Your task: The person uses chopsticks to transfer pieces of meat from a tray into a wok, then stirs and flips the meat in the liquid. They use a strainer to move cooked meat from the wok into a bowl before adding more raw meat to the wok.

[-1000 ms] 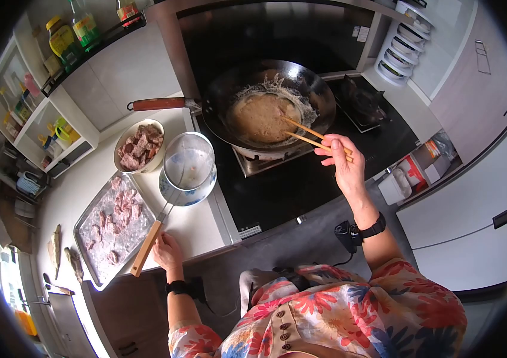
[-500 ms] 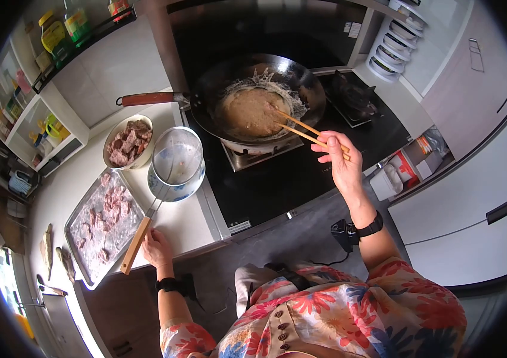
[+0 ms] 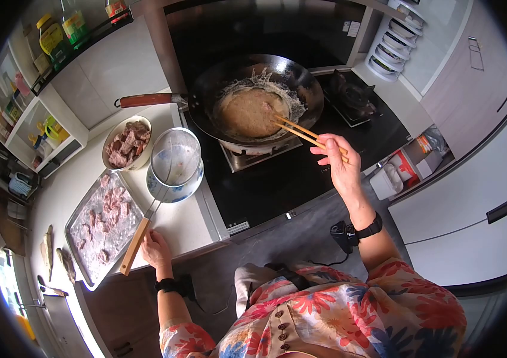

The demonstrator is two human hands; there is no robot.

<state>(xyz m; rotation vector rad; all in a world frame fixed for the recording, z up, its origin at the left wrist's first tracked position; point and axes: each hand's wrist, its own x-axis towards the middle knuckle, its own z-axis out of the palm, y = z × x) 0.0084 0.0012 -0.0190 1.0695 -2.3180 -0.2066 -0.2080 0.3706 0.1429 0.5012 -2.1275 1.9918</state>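
Chopsticks (image 3: pixel 301 133) are held in my right hand (image 3: pixel 343 162), their tips close together over the brown liquid in the black wok (image 3: pixel 307 83). A pale piece shows in the liquid near the tips. My left hand (image 3: pixel 156 249) rests at the counter's front edge, beside the wooden handle of a strainer (image 3: pixel 176 156); its fingers are partly hidden, and whether it touches the handle is unclear. The strainer lies over a blue-and-white bowl (image 3: pixel 189 190). Coated meat pieces (image 3: pixel 113 209) lie on a metal tray (image 3: pixel 74 238) further left. Darker meat fills a bowl (image 3: pixel 109 156).
A second burner (image 3: pixel 352 98) is right of the wok. The wok's wooden handle (image 3: pixel 146 100) points left over the counter. Bottles (image 3: pixel 74 27) stand on the upper-left shelf. An open drawer (image 3: pixel 411 170) with containers sits right of my right hand.
The chopstick tips have come closer together, and my right hand has shifted very slightly. My left hand is nearly unmoved.
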